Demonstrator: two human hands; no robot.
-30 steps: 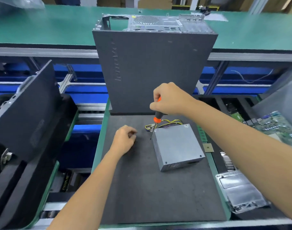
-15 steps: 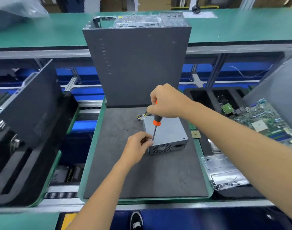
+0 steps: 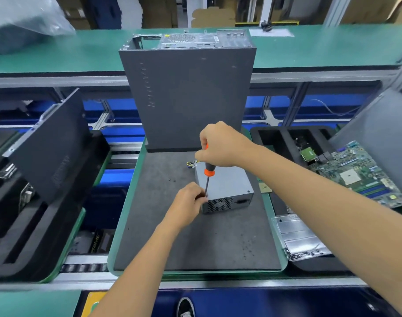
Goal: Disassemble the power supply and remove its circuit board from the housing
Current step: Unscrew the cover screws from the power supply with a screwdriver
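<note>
A grey metal power supply [image 3: 229, 186] lies on the dark foam mat [image 3: 172, 236], fan grille facing me, with yellow and black wires [image 3: 191, 164] at its far end. My right hand [image 3: 220, 145] grips the handle of a black and orange screwdriver [image 3: 208, 172] held upright, its tip at the near left top corner of the housing. My left hand [image 3: 188, 202] rests against that same corner, fingers curled by the screwdriver shaft; what they pinch is hidden.
A dark computer case [image 3: 186, 97] stands upright behind the mat. Black foam trays with a case panel [image 3: 49, 145] sit at left. At right lie a green motherboard [image 3: 355, 170], a small chip [image 3: 265, 187] and a plastic bag holding screws [image 3: 303, 241]. Loose screws [image 3: 171, 180] dot the mat.
The view has risen and pulled back. My left hand moved from the bare mat to the housing's near left corner, and the screwdriver tip moved from beside the far corner onto that near corner.
</note>
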